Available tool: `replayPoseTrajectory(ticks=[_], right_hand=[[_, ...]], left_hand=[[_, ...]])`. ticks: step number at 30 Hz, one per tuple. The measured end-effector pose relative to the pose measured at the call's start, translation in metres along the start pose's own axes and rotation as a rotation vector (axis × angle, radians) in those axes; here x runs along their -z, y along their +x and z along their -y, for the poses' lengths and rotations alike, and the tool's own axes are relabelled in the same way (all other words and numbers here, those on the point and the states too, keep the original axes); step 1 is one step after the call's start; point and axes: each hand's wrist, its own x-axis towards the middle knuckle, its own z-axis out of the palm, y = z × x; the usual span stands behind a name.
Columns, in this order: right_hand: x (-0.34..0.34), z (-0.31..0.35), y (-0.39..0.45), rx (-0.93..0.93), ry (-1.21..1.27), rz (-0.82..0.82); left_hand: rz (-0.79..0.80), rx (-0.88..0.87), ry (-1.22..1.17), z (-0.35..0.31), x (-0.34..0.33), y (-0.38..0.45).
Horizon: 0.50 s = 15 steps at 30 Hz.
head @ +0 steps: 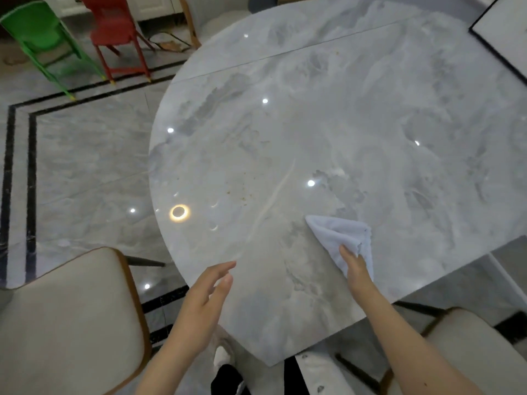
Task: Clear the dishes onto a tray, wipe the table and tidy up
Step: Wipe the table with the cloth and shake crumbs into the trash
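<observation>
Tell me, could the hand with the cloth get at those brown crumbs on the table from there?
Probably yes. The right hand pinches the cloth on the table, and only bare marble lies between it and the crumbs to its left.

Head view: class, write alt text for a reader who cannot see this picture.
A person's right hand presses a pale blue cloth on a round grey marble table, while the left hand hovers open at its edge. Small brown crumbs lie left of the cloth.

A pale blue cloth, folded to a point aimed at ten o'clock, lay on the round grey marble table; tray at two o'clock.
</observation>
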Motion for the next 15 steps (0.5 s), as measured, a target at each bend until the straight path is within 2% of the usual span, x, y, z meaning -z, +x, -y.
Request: replayPoseTrajectory(ticks=[5, 15], right_hand=[[-0.031, -0.025, -0.032, 0.112, 0.076, 0.003], [-0.078, -0.058, -0.069, 0.119, 0.125, -0.135]], left_hand=[[0.057, -0.048, 0.072, 0.013, 0.043, -0.007], [0.165, -0.090, 0.187, 0.019, 0.076, -0.020]])
